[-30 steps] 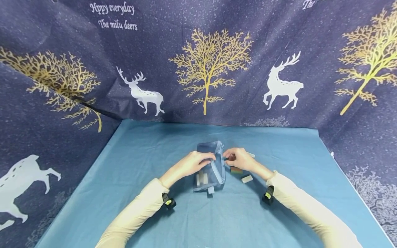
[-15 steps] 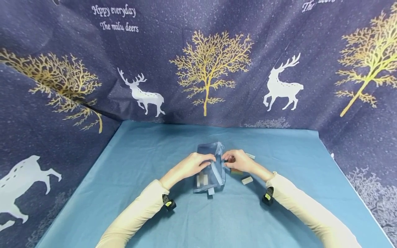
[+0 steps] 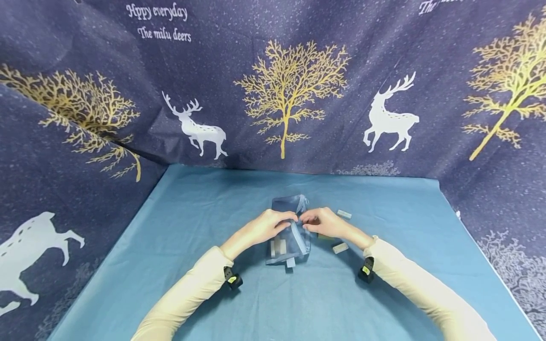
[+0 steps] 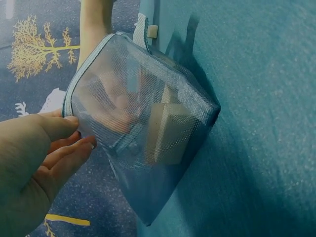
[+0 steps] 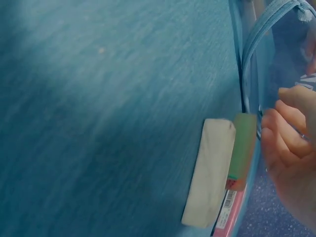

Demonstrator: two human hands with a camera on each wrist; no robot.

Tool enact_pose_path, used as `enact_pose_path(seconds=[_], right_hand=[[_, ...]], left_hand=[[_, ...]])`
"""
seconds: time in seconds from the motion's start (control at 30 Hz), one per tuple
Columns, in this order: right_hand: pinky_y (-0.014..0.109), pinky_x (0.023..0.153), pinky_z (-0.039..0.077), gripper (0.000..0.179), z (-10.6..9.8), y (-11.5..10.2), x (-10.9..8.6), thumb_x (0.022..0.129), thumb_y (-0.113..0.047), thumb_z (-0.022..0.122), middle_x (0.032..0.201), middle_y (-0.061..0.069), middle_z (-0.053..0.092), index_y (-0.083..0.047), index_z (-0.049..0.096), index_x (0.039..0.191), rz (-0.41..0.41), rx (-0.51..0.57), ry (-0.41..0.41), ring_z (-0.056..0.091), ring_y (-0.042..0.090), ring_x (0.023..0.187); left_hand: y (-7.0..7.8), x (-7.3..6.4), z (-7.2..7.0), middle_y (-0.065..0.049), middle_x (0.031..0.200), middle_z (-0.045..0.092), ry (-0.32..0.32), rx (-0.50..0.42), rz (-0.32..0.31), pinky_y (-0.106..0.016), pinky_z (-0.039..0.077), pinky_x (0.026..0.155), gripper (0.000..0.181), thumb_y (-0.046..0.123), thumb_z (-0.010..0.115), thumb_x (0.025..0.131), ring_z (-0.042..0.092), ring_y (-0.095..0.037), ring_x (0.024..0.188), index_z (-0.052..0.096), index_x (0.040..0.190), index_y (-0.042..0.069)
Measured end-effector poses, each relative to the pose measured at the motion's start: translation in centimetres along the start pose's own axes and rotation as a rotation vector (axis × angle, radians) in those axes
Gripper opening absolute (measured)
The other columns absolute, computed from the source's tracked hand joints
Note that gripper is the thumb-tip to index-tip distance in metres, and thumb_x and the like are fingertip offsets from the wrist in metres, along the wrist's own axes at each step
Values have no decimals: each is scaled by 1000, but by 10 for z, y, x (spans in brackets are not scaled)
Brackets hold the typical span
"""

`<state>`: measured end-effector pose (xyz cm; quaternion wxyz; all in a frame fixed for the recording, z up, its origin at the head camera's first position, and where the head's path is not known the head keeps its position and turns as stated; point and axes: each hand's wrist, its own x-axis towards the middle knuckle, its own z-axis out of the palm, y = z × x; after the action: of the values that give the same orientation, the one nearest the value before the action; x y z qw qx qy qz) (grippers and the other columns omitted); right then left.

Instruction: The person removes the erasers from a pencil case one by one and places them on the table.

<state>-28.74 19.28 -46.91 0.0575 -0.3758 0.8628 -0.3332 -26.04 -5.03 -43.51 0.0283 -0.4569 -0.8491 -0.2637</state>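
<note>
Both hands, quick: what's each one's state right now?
Left hand: closed, pinching the mesh pouch by its edge.
Right hand: curled at the mesh pouch's opening; whether it holds anything cannot be told.

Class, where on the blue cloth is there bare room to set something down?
Bare cloth lies between the left sleeve and right sleeve, nearer than the mesh pouch; another patch runs from the pouch back to the curtain. Crowded: right of the pouch, where small blocks lie by the right hand.
</note>
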Motion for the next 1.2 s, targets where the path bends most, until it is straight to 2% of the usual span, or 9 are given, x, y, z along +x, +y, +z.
enact_pose_path(seconds=[0.23, 0.4, 0.57, 0.83, 1.07, 1.2], right_hand=[[23, 72, 51, 26, 3, -3, 3, 86, -22, 63, 96, 0, 68, -17, 64, 111, -33, -11, -51, 63, 7, 78], [24, 73, 51, 22, 4, -9, 3, 86, -17, 61, 94, 4, 67, -14, 64, 107, -58, -11, -94, 63, 9, 77], [19, 70, 51, 24, 6, -10, 4, 84, -12, 61, 90, 3, 65, -12, 62, 108, -30, 34, -132, 63, 8, 77], [22, 69, 51, 25, 10, -14, 9, 82, -6, 58, 86, 3, 62, -11, 61, 106, -6, 96, -199, 62, 7, 75], [20, 68, 51, 21, 19, -17, 14, 83, -10, 62, 89, 3, 66, -5, 61, 103, -1, 95, -228, 63, 5, 76], [20, 61, 50, 22, 22, -19, 17, 82, -19, 67, 78, 0, 61, -5, 60, 98, -18, 99, -253, 58, 2, 65]], left_hand=[[0, 0, 0, -1, 110, 65, -3, -21, 9, -13, 43, 61, 25, 10, 51, 92, 56, -4, 71, 59, 116, 11], [1, 0, 1, 0, 110, 65, -7, -18, 9, -13, 43, 61, 25, 10, 51, 93, 56, -4, 71, 59, 116, 12], [1, 0, 2, 1, 109, 65, -9, -31, 6, -14, 42, 62, 25, 9, 51, 92, 54, -3, 70, 58, 116, 14], [1, 1, 2, 1, 107, 66, -15, -34, 0, -13, 41, 58, 27, 8, 51, 92, 50, -2, 63, 58, 117, 15], [2, 2, 2, 1, 101, 66, -13, -26, -2, -13, 39, 55, 27, 8, 52, 92, 45, -2, 56, 58, 116, 17], [3, 1, 3, 2, 98, 67, -7, -6, -1, -14, 37, 52, 26, 9, 53, 91, 42, -3, 53, 58, 115, 18]])
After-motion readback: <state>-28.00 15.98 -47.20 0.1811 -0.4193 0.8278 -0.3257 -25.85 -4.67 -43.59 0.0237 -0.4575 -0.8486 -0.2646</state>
